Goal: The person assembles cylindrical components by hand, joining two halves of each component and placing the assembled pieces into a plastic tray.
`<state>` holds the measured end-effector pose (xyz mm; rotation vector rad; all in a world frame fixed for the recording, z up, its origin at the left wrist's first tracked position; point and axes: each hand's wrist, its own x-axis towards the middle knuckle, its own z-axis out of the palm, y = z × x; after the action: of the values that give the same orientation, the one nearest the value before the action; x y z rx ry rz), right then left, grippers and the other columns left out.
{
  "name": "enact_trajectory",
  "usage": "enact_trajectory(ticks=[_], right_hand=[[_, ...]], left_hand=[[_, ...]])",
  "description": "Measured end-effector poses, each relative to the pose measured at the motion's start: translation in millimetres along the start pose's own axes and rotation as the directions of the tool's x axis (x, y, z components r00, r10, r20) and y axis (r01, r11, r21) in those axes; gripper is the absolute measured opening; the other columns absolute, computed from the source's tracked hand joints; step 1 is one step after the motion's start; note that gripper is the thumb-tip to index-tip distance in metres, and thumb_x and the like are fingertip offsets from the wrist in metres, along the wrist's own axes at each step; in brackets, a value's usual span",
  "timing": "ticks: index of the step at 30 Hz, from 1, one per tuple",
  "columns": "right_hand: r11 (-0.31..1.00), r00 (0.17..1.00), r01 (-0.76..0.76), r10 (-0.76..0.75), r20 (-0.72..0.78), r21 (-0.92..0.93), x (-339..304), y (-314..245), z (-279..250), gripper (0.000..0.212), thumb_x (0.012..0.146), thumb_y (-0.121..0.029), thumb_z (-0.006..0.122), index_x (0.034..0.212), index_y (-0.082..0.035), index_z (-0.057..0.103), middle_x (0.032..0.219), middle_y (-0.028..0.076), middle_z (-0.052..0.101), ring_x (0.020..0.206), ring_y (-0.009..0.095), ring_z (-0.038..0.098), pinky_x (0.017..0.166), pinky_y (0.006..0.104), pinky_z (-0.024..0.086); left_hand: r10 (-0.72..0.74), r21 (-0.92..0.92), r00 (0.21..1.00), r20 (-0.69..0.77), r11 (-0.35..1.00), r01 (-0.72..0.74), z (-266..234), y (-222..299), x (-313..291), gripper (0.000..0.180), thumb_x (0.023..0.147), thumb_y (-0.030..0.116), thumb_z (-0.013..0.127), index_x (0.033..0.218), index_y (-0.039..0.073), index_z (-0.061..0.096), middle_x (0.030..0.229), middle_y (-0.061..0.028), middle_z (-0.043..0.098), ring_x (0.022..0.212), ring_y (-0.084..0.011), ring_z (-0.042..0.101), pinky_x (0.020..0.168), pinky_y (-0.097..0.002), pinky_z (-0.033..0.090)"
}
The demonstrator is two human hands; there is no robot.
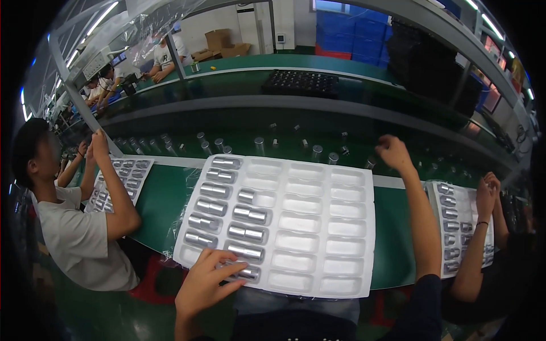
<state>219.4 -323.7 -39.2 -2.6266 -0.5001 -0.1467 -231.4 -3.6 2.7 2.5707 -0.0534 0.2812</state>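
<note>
A white moulded tray with rows of oblong pockets lies before me. Silver metal cylinders fill most of its leftmost column and several pockets of the second; the two right columns hold none. At the tray's near left, my left hand has thumb and forefinger around a silver cylinder lying in a pocket. My right hand is stretched past the tray's far right corner, over the dark belt, fingers curled together. Close below its fingertips stands an upright cylinder; whether the fingers hold anything is unclear.
Upright cylinders and small pale pieces stand or lie along the belt. A person sits at the left by a partly filled tray; another person's arms are over a tray at the right. A black crate stands beyond.
</note>
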Motion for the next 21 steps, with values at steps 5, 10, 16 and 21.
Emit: enact_trajectory(ticks=[5,10,16,21], right_hand=[[0.885,0.991,0.077,-0.019,0.129,-0.459,30,9,4,0.029,0.079,-0.021,0.070,0.105,-0.007,0.071,0.105,0.017,0.071,0.103,0.034,0.065,0.094,0.0494,0.047],[0.937,0.978,0.122,-0.057,0.202,-0.327,37,21,4,0.020,0.085,-0.017,0.067,0.100,-0.006,0.073,0.099,0.016,0.071,0.102,0.031,0.065,0.090,0.0488,0.049],[0.360,1.000,-0.014,0.010,0.011,0.933,-23,-50,-6,0.033,0.095,-0.012,0.059,0.125,0.001,0.060,0.110,0.010,0.064,0.102,0.019,0.062,0.084,0.0304,0.053],[0.105,0.987,-0.044,-0.151,0.060,0.994,-135,-112,-8,0.038,0.090,-0.011,0.067,0.125,0.002,0.060,0.107,0.010,0.065,0.094,0.015,0.062,0.082,0.0248,0.051]], left_hand=[[0.019,-0.033,0.997,0.073,0.999,-0.017,1,-9,3,0.029,0.077,0.018,0.079,0.104,0.010,0.072,0.103,-0.0038,0.063,0.091,-0.0243,0.054,0.078,-0.0324,0.049],[0.161,-0.146,0.984,0.070,0.978,-0.149,2,-18,10,0.030,0.077,0.014,0.079,0.105,0.006,0.071,0.107,-0.0036,0.066,0.093,-0.0241,0.055,0.079,-0.0330,0.049],[-0.110,-0.667,0.993,-0.034,0.743,0.059,17,-13,13,0.037,0.081,-0.001,0.074,0.116,-0.001,0.062,0.115,-0.0109,0.065,0.100,-0.0194,0.061,0.085,-0.0291,0.051],[-0.282,-0.989,0.959,-0.002,0.141,0.039,57,11,40,0.039,0.087,-0.008,0.066,0.124,-0.006,0.054,0.117,-0.0153,0.062,0.112,-0.0210,0.060,0.093,-0.0310,0.052]])
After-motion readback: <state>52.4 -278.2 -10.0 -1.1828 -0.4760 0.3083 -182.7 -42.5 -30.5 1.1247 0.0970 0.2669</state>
